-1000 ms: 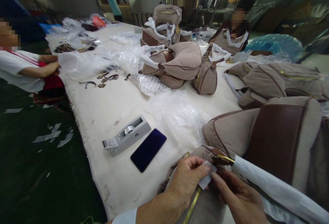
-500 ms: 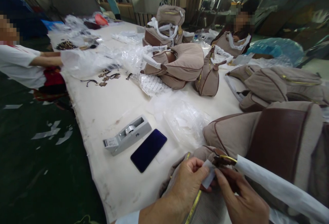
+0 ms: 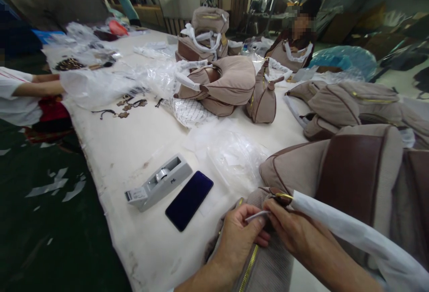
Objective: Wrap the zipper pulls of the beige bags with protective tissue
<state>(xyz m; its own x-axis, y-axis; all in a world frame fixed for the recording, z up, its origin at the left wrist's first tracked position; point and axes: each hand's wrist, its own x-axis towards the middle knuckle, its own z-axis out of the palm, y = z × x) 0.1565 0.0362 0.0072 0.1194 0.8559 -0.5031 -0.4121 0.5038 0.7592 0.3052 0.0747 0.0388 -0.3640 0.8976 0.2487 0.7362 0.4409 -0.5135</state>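
Observation:
A taupe handbag (image 3: pixel 268 269) with a yellow zip lies at the table's near edge, under both my hands. Between thumb and fingers my left hand (image 3: pixel 239 234) pinches a small white paper slip (image 3: pixel 257 215). My right hand (image 3: pixel 284 222) is closed at the slip's other end, close to the brass ring of the strap; its fingertips are partly hidden. The bag's strap (image 3: pixel 351 229), wrapped in white paper, runs off to the lower right past my right forearm.
A grey tape dispenser (image 3: pixel 161 182) and a dark phone (image 3: pixel 190 200) lie to the left. Clear plastic (image 3: pixel 231 153) sits ahead. More handbags (image 3: pixel 231 79) stand beyond, and a large one (image 3: pixel 351 171) at right. Co-workers handle plastic (image 3: pixel 100 84) at left and a bag (image 3: pixel 288 57) at back.
The slip has turned from showing its flat face to nearly edge-on. My right hand has swung up and left over the strap end. The whole view has shifted slightly to the right.

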